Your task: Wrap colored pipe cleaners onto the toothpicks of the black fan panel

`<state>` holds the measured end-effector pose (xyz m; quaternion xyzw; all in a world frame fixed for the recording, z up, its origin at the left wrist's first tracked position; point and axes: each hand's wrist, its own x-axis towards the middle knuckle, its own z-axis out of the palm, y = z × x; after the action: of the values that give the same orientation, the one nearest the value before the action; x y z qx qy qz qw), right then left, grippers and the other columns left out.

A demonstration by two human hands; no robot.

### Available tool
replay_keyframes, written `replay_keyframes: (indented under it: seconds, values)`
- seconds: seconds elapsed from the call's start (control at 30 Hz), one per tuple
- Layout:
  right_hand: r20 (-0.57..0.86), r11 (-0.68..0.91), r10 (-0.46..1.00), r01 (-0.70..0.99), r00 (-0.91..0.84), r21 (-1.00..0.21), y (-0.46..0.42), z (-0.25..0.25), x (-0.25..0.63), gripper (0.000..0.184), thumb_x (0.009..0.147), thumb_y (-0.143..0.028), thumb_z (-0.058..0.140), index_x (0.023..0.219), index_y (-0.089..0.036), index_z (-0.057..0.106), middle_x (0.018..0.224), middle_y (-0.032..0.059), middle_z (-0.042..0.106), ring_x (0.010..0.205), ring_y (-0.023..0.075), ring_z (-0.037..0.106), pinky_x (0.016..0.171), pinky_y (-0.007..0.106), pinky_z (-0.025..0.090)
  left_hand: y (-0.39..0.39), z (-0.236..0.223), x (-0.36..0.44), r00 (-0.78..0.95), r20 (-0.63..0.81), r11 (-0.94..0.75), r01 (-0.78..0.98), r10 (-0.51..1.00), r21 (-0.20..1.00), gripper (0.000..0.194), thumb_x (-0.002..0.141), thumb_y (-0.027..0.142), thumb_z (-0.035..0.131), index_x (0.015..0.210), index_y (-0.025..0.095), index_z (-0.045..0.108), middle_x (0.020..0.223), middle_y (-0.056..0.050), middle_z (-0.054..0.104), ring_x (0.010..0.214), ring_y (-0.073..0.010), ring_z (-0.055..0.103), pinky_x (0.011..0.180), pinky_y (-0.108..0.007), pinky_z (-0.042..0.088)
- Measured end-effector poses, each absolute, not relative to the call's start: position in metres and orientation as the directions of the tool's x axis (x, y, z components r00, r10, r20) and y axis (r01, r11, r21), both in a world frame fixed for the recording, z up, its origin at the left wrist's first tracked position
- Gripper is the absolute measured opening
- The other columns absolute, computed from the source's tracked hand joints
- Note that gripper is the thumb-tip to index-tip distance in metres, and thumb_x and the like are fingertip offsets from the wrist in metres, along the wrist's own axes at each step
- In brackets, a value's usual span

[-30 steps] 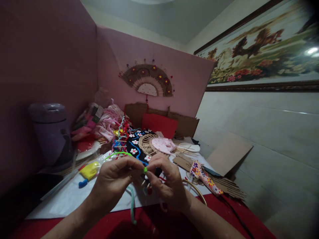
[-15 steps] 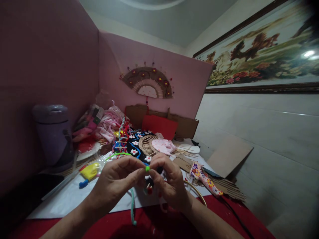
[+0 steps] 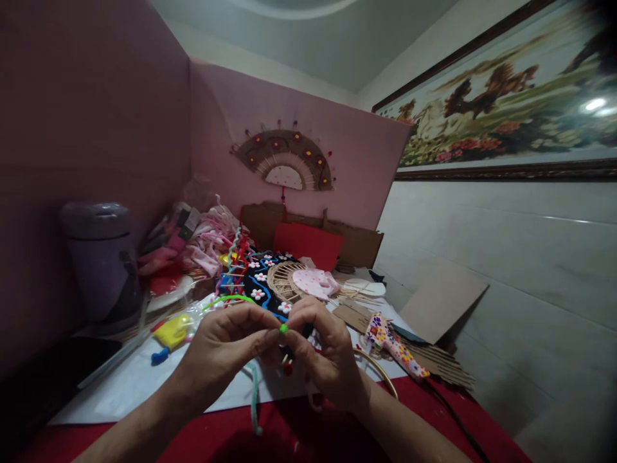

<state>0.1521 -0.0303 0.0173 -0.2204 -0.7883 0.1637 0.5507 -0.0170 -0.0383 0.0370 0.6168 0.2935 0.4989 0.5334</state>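
Note:
Both hands meet in front of me above the table. My left hand (image 3: pixel 222 350) is closed in a pinch on a bright green pipe cleaner (image 3: pixel 230 298), which arcs up and to the left from the fingers. My right hand (image 3: pixel 322 352) is pinched on the green tip (image 3: pixel 283 328) between the two thumbs. A pale teal pipe cleaner (image 3: pixel 254 395) hangs down below my left fingers. Small sticks with red ends (image 3: pixel 287 368) poke out under the fingers; what they belong to is hidden.
A white sheet (image 3: pixel 139 379) lies on a red cloth (image 3: pixel 289 437). Behind the hands are a black flowered craft piece (image 3: pixel 260 286), a woven fan (image 3: pixel 284 278), a patterned glue gun (image 3: pixel 393 344), a wooden hoop (image 3: pixel 380 373), yellow clay (image 3: pixel 173 331), a purple jar (image 3: pixel 101 257) and cardboard (image 3: pixel 441 299).
The hands have stayed together, with only small finger shifts on the green tip. The hanging teal pipe cleaner has swung slightly. The view has tilted a little.

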Motion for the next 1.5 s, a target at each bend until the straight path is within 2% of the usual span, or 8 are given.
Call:
replay_keyframes:
  seconds: [0.47, 0.7, 0.87, 0.97, 1.1, 1.2, 1.3, 1.5]
  values:
    - [0.777, 0.837, 0.546, 0.175, -0.314, -0.518, -0.031, 0.018, 0.154, 0.004, 0.086, -0.021, 0.053, 0.083, -0.018, 0.055, 0.079, 0.0018, 0.053, 0.075, 0.0142, 0.051, 0.068, 0.031, 0.042, -0.038, 0.032, -0.019, 0.315, 0.418, -0.428, -0.04, 0.852, 0.903, 0.008, 0.075, 0.022, 0.063, 0.078, 0.015, 0.066, 0.062, -0.002, 0.068, 0.056, -0.0148, 0.065, 0.054, -0.023, 0.053]
    - [0.771, 0.823, 0.567, 0.176, -0.289, -0.539, -0.03, 0.019, 0.148, 0.008, 0.085, -0.025, 0.054, 0.082, -0.019, 0.055, 0.077, 0.0013, 0.054, 0.071, 0.0136, 0.051, 0.066, 0.03, 0.043, -0.038, 0.034, -0.023, 0.394, 0.459, -0.546, 0.141, 0.797, 0.826, 0.01, 0.08, 0.024, 0.055, 0.079, 0.016, 0.062, 0.066, -0.002, 0.066, 0.059, -0.0151, 0.064, 0.055, -0.024, 0.053]
    - [0.793, 0.835, 0.547, 0.242, -0.268, -0.494, -0.035, 0.04, 0.157, 0.012, 0.084, -0.03, 0.055, 0.091, -0.02, 0.058, 0.084, 0.0024, 0.059, 0.078, 0.0157, 0.055, 0.071, 0.029, 0.045, -0.032, 0.041, -0.028, 0.285, 0.561, -0.618, 0.179, 0.777, 0.765, 0.009, 0.078, 0.025, 0.057, 0.08, 0.018, 0.061, 0.061, 0.0, 0.066, 0.054, -0.0121, 0.062, 0.049, -0.018, 0.049]
    - [0.731, 0.674, 0.663, 0.555, -0.163, -0.487, -0.041, 0.051, 0.205, 0.013, 0.085, -0.028, 0.053, 0.095, -0.021, 0.059, 0.09, 0.0045, 0.061, 0.08, 0.0173, 0.055, 0.072, 0.029, 0.043, -0.028, 0.043, -0.031, 0.223, 0.567, -0.594, 0.076, 0.793, 0.801, 0.01, 0.075, 0.027, 0.058, 0.078, 0.018, 0.061, 0.061, 0.0, 0.066, 0.054, -0.0125, 0.061, 0.051, -0.02, 0.049]
    - [0.485, 0.184, 0.874, 0.923, 0.002, -0.336, -0.048, 0.032, 0.293, 0.018, 0.084, -0.027, 0.049, 0.074, -0.017, 0.06, 0.076, 0.005, 0.061, 0.074, 0.0186, 0.056, 0.068, 0.029, 0.04, -0.023, 0.041, -0.034, 0.158, 0.537, -0.548, 0.033, 0.829, 0.836, 0.009, 0.074, 0.027, 0.061, 0.078, 0.019, 0.062, 0.06, 0.002, 0.065, 0.057, -0.0118, 0.059, 0.054, -0.02, 0.047]
    - [0.223, -0.034, 0.971, 0.976, 0.083, -0.214, -0.051, 0.004, 0.33, 0.025, 0.079, -0.036, 0.057, 0.092, -0.015, 0.061, 0.095, 0.0092, 0.062, 0.088, 0.0218, 0.056, 0.074, 0.029, 0.039, -0.022, 0.039, -0.036, 0.173, 0.498, -0.516, 0.078, 0.85, 0.853, 0.011, 0.074, 0.028, 0.061, 0.077, 0.017, 0.062, 0.06, 0.002, 0.064, 0.057, -0.0119, 0.057, 0.056, -0.021, 0.045]
    - [0.215, -0.097, 0.967, 0.979, 0.135, -0.179, -0.047, -0.016, 0.334, 0.041, 0.075, -0.037, 0.061, 0.108, -0.012, 0.054, 0.104, 0.0138, 0.059, 0.096, 0.0248, 0.055, 0.078, 0.03, 0.038, -0.024, 0.039, -0.035, 0.168, 0.453, -0.474, 0.118, 0.875, 0.872, 0.009, 0.075, 0.026, 0.06, 0.079, 0.018, 0.061, 0.062, 0.003, 0.064, 0.06, -0.012, 0.057, 0.058, -0.021, 0.044]
    - [0.235, -0.106, 0.961, 0.979, 0.146, -0.176, -0.033, -0.025, 0.329, 0.034, 0.086, -0.039, 0.045, 0.103, -0.011, 0.053, 0.1, 0.0157, 0.061, 0.092, 0.0255, 0.057, 0.074, 0.031, 0.037, -0.026, 0.042, -0.033, 0.15, 0.443, -0.457, 0.076, 0.884, 0.886, 0.011, 0.074, 0.027, 0.06, 0.08, 0.018, 0.061, 0.059, 0.002, 0.064, 0.058, -0.0136, 0.057, 0.057, -0.023, 0.044]
